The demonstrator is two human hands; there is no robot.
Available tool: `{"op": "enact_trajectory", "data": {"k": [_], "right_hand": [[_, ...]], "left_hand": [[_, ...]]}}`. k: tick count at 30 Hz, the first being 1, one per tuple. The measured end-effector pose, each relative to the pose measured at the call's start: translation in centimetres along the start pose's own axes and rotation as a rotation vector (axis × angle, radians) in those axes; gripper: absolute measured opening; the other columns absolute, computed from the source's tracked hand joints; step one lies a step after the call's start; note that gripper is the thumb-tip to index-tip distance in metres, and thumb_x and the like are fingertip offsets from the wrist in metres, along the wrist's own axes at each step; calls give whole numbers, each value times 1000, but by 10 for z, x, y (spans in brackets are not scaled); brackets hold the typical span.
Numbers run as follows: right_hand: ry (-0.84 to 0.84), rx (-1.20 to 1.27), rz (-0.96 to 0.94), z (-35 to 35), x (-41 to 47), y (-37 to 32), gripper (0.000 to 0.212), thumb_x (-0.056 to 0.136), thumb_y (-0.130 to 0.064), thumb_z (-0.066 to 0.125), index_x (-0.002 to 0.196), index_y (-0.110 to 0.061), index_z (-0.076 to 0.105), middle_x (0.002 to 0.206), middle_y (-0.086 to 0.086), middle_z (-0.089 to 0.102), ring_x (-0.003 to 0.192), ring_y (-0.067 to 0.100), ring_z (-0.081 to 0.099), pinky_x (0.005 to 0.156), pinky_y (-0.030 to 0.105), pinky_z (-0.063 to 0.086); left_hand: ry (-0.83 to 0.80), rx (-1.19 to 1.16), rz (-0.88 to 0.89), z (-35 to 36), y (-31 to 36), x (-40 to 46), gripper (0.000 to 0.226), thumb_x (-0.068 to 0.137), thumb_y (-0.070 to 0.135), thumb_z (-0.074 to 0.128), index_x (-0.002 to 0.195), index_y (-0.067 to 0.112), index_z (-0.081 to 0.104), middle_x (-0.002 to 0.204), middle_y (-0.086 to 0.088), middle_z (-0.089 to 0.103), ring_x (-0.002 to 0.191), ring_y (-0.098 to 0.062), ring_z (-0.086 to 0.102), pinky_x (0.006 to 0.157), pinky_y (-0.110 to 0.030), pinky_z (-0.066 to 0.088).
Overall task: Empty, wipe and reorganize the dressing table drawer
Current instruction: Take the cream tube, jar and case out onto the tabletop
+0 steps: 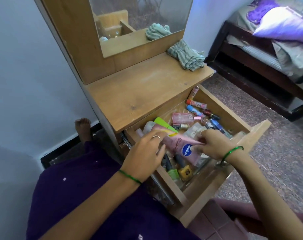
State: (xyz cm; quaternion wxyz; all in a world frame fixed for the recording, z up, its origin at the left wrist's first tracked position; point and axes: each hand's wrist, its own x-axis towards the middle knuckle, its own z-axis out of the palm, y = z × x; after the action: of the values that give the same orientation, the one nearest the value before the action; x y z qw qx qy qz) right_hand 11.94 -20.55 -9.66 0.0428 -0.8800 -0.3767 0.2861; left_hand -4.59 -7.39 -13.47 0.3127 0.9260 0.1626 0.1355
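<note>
Cosmetics crowd the open drawer (195, 201) in front of you, pulled out below the wooden tabletop (140, 90). Your right hand (215, 146) pinches the crimped end of a pink Vaseline tube (185, 146) with curled fingers, and your left hand (145, 153) rests its loosely bent fingers on the tube's other end, thumb alongside it. Lip balm sticks (196, 103), a yellow nail polish bottle (186, 172) and a green tube (164, 124) lie in the drawer around the tube. A striped cloth (187, 55) sits crumpled on the tabletop's far right corner, just below the mirror (140, 19).
</note>
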Motion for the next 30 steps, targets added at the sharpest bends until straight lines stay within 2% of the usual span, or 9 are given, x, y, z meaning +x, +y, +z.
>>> {"op": "enact_trajectory", "data": {"k": [3, 7, 12, 16, 18, 21, 25, 27, 30], "right_hand": [[158, 86, -16, -19, -9, -2, 18, 86, -27, 66, 76, -13, 64, 70, 2, 62, 64, 14, 57, 53, 16, 42], [325, 79, -122, -49, -15, -20, 26, 86, -29, 65, 83, -4, 66, 80, 11, 68, 73, 23, 63, 66, 35, 53], [421, 14, -281, -79, -18, -48, 24, 86, -25, 64, 69, -10, 58, 72, 3, 58, 72, 20, 57, 62, 28, 44], [612, 4, -309, -81, -14, -46, 34, 80, -43, 65, 98, -15, 65, 97, -1, 56, 91, 16, 54, 79, 30, 44], [780, 145, -328, -77, -21, -42, 47, 78, -50, 64, 113, -20, 60, 107, -2, 54, 96, 13, 54, 84, 29, 44], [935, 353, -293, -64, -29, -33, 31, 88, -42, 60, 109, -20, 62, 98, 0, 61, 85, 12, 59, 77, 28, 50], [446, 104, -49, -35, -10, 0, 30, 88, -46, 55, 104, -21, 61, 89, -3, 65, 74, 12, 60, 68, 31, 54], [153, -126, 96, -20, -5, 10, 42, 86, -50, 58, 116, -21, 58, 97, -3, 62, 86, 17, 59, 71, 29, 50], [-10, -227, 173, -3, -1, 17, 59, 81, -50, 65, 127, -16, 51, 125, 6, 56, 112, 25, 56, 86, 32, 45]], "left_hand": [[-37, 65, 0, -6, 5, 20, 51, 86, 21, 63, 133, 15, 45, 138, 2, 44, 128, -14, 39, 103, -42, 42], [-180, -2, -27, -14, 13, 52, 76, 80, 27, 72, 143, 21, 32, 143, 1, 42, 133, -14, 37, 109, -32, 35], [-241, -167, -48, -20, 16, 71, 47, 73, 28, 79, 112, 15, 55, 106, 0, 65, 95, -13, 59, 79, -25, 48], [-100, -320, -103, -26, 16, 68, 33, 74, 29, 78, 99, 22, 57, 85, 14, 61, 74, 1, 55, 63, -9, 45], [-45, -402, -136, -32, 17, 66, 34, 74, 31, 77, 100, 25, 56, 86, 17, 61, 77, 7, 56, 65, -7, 45], [49, -507, -161, -49, 19, 65, 43, 72, 39, 75, 105, 17, 58, 98, 8, 67, 90, -5, 64, 78, -23, 55], [240, -565, -155, -77, 12, 73, 50, 71, 42, 76, 107, 11, 59, 102, -1, 69, 93, -13, 67, 80, -37, 58], [301, -551, -160, -90, 6, 76, 52, 72, 40, 77, 110, 8, 58, 103, -2, 68, 94, -14, 67, 81, -39, 57], [388, -514, -180, -104, -4, 78, 47, 76, 36, 74, 113, 12, 55, 107, -1, 66, 97, -13, 65, 86, -37, 55]]}}
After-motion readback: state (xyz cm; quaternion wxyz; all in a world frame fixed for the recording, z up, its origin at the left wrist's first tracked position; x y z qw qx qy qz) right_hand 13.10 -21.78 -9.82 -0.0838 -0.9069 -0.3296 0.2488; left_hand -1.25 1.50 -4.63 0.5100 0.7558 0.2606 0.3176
